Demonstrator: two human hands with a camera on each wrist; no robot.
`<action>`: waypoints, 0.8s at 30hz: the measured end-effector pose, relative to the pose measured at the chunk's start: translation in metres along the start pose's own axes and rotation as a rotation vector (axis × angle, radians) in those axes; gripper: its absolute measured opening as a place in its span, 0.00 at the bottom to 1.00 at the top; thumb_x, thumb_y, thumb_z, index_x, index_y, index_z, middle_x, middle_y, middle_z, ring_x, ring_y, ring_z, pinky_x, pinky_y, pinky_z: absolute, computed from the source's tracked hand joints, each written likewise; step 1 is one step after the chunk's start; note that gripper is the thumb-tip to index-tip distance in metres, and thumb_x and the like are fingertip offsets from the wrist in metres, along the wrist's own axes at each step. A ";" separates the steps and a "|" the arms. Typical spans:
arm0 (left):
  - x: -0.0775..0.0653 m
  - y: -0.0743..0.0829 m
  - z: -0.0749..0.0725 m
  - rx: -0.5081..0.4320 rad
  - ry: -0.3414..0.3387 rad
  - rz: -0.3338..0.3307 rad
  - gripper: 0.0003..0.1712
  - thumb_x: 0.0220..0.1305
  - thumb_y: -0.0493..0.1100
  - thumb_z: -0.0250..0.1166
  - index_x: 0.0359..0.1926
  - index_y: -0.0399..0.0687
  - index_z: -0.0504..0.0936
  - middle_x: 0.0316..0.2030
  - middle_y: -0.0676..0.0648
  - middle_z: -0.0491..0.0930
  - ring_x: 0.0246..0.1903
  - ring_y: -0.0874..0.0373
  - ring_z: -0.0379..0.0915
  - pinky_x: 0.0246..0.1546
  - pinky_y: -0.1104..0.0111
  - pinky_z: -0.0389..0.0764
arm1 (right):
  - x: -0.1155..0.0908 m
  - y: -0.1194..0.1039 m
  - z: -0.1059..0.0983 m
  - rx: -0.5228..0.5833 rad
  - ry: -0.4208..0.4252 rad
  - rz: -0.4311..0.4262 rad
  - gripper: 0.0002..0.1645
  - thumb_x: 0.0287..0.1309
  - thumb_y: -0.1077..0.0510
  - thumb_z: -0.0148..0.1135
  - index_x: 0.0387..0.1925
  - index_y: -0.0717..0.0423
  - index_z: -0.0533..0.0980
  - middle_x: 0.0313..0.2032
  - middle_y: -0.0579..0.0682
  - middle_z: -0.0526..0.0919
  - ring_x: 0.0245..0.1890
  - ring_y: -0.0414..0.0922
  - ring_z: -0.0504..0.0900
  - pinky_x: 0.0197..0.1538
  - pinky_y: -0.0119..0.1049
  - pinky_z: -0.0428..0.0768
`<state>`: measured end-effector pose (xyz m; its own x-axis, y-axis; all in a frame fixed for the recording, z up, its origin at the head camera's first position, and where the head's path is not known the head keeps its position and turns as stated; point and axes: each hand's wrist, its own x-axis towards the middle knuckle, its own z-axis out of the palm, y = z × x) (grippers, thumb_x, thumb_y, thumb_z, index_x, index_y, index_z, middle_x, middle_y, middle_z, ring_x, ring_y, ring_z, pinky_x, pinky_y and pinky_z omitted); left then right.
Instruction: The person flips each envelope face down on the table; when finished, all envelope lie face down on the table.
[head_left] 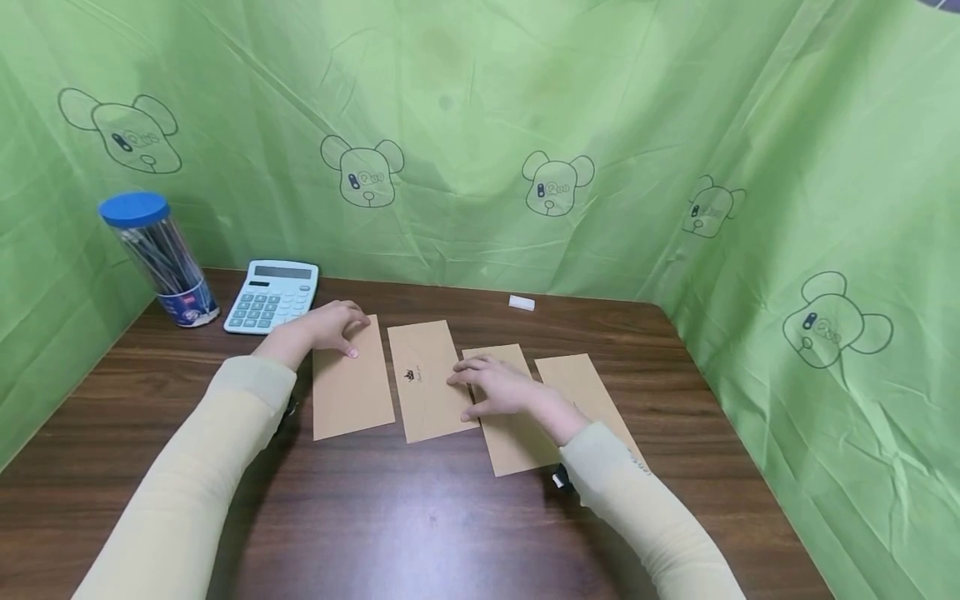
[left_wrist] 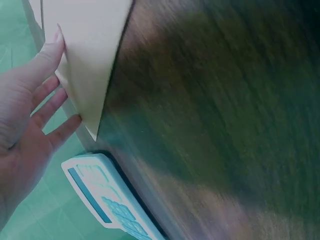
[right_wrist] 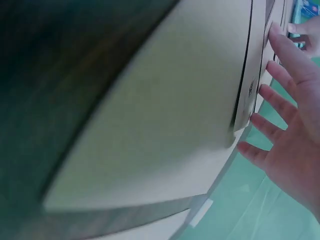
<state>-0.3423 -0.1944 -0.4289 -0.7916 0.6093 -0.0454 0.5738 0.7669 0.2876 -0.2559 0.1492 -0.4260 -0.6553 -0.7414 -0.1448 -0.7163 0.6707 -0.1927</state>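
Note:
Several brown paper envelopes lie side by side on the table. My left hand point(head_left: 330, 327) rests at the far end of the leftmost envelope point(head_left: 352, 396), thumb over its face and fingertips at its far edge in the left wrist view. The second envelope point(head_left: 431, 408) bears a small black crown print. Fingers spread, my right hand point(head_left: 498, 387) reaches over the third envelope point(head_left: 521, 450), with its fingertips at the second one's right side. Part of the rightmost envelope point(head_left: 581, 379) is hidden behind the right wrist and sleeve.
A light blue calculator point(head_left: 273, 292) sits just left of the left hand. Beside it stands a clear tub of pens with a blue lid point(head_left: 135, 210). A small white block point(head_left: 522, 302) lies near the table's back edge. Green cloth point(head_left: 465, 83) hangs around the dark wooden table point(head_left: 360, 525).

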 end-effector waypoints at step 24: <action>0.043 0.049 0.024 -0.067 0.064 -0.021 0.30 0.54 0.50 0.70 0.55 0.42 0.76 0.50 0.40 0.76 0.53 0.42 0.68 0.52 0.47 0.68 | 0.000 -0.004 0.000 -0.006 -0.006 0.004 0.39 0.50 0.41 0.67 0.63 0.49 0.69 0.67 0.53 0.65 0.67 0.52 0.62 0.67 0.53 0.59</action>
<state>-0.3431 -0.1251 -0.4400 -0.8164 0.5774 0.0080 0.5431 0.7631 0.3504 -0.2526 0.1466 -0.4250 -0.6570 -0.7386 -0.1511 -0.7150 0.6740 -0.1858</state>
